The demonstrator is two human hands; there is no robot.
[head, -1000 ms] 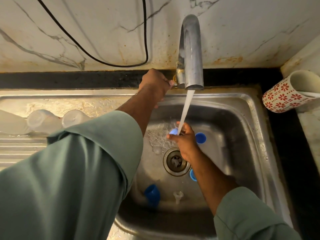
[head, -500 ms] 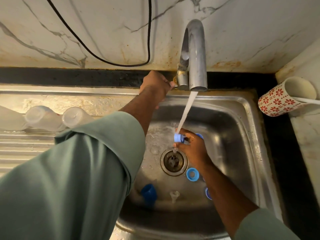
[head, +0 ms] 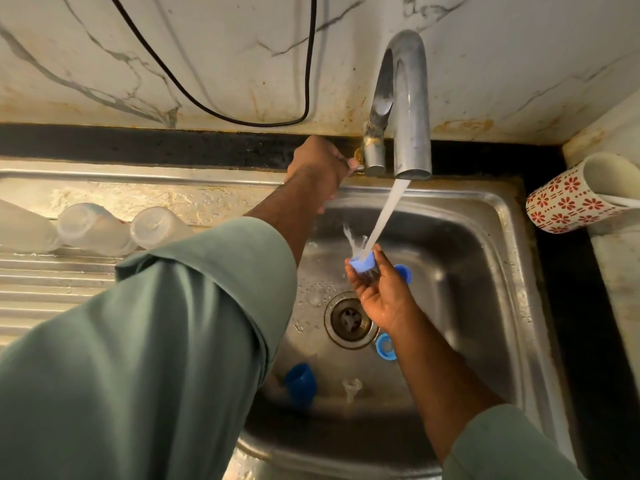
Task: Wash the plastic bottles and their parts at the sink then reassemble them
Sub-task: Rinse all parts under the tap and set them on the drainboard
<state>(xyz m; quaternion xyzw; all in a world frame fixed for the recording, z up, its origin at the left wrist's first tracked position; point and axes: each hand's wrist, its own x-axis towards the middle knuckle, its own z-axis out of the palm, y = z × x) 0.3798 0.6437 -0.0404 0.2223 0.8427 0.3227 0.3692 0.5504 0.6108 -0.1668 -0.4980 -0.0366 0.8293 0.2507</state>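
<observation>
Cap under stream, right hand pinching; left hand on tap handle

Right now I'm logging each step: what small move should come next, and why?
Probably turn the blue cap in the right hand so the stream reaches its other faces. Water strikes only its top, and the left hand is at the tap's valve.
</observation>
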